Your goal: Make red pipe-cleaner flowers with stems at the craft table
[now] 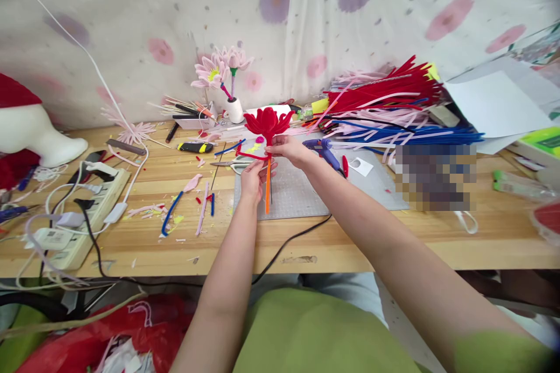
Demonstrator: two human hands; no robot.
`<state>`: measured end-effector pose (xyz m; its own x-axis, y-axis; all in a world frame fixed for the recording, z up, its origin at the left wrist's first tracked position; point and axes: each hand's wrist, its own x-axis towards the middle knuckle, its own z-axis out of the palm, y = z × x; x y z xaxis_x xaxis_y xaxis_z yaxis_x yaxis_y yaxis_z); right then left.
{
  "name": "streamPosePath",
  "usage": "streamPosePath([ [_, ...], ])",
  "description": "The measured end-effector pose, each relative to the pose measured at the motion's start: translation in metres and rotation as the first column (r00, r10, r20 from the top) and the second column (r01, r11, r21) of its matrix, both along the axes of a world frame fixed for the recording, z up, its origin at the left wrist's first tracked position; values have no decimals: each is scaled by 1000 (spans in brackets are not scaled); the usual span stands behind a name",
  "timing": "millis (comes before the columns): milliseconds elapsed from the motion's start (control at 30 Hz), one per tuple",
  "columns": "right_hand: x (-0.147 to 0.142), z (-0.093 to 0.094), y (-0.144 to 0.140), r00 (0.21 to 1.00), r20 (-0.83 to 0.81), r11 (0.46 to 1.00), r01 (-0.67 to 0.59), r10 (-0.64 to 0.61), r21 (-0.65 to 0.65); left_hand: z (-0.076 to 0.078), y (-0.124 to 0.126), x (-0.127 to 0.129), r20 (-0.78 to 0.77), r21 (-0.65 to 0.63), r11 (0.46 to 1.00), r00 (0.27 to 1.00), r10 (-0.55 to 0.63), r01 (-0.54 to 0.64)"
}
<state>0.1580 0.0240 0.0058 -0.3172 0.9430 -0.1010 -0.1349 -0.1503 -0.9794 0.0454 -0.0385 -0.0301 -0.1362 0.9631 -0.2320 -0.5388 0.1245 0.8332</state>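
A red pipe-cleaner flower (268,122) stands upright just above frame centre — petals fanned wide, a loose red strand curling left, orange stem (267,193) hanging straight down.

Both bare forearms reaching forward and converging, left hand (254,178) gripping from below with fingers curled, right hand (291,148) pinching just above it

The scene was brightly and evenly lit by soft, diffuse light, with only faint shadows under the hands on the table (394,245). No glare showed on the wood. The wide lens bent the table edge and stretched the forearms toward the bottom corners. The far right edge was soft and smeared. A pixelated block (435,178) masked one patch.
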Motion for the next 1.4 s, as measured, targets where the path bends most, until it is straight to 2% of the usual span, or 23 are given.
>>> streamPosePath([
  [133,2,-3,0,998,6,998,-61,61,24,3,3,-4,46,-90,994,997,-63,67],
  [333,3,-5,1,996,36,996,-83,82,25,3,5,0,-10,-143,977,987,-161,158],
  [500,0,-7,2,995,95,999,-24,20,48,1,7,2,-203,-60,995,975,-91,80],
  [567,-3,-9,4,988,153,997,23,-35,79,1,7,3,-366,7,999,930,-45,52],
  [667,-8,-12,7,945,292,987,116,-145,115,2,5,7,-622,118,993,779,76,-2],
  [733,-10,-11,7,914,352,978,164,-201,132,3,4,10,-698,193,979,693,181,-61],
  [767,-10,-10,7,918,344,978,166,-199,124,3,4,12,-699,211,974,684,209,-83],
  [800,-9,-9,6,938,305,985,143,-165,95,4,4,13,-677,206,974,705,209,-91],
  [867,-3,-7,4,988,151,1000,10,-8,-15,5,4,14,-559,134,989,819,131,-66],
  [933,4,-6,3,987,-23,979,-164,162,-122,6,4,13,-358,38,999,934,0,15],
  [1000,10,-8,4,969,-116,956,-236,218,-175,7,3,9,-187,-8,995,977,-98,98],
  [1067,12,-11,6,974,-133,962,-205,182,-180,8,2,6,-125,-15,988,980,-157,156],
  [1167,11,-14,7,985,-127,981,-132,115,-141,8,-1,3,-156,-2,984,972,-174,176],
  [1400,6,-6,0,998,-63,1000,5,-6,-24,5,2,7,-357,53,996,933,-47,70],
])
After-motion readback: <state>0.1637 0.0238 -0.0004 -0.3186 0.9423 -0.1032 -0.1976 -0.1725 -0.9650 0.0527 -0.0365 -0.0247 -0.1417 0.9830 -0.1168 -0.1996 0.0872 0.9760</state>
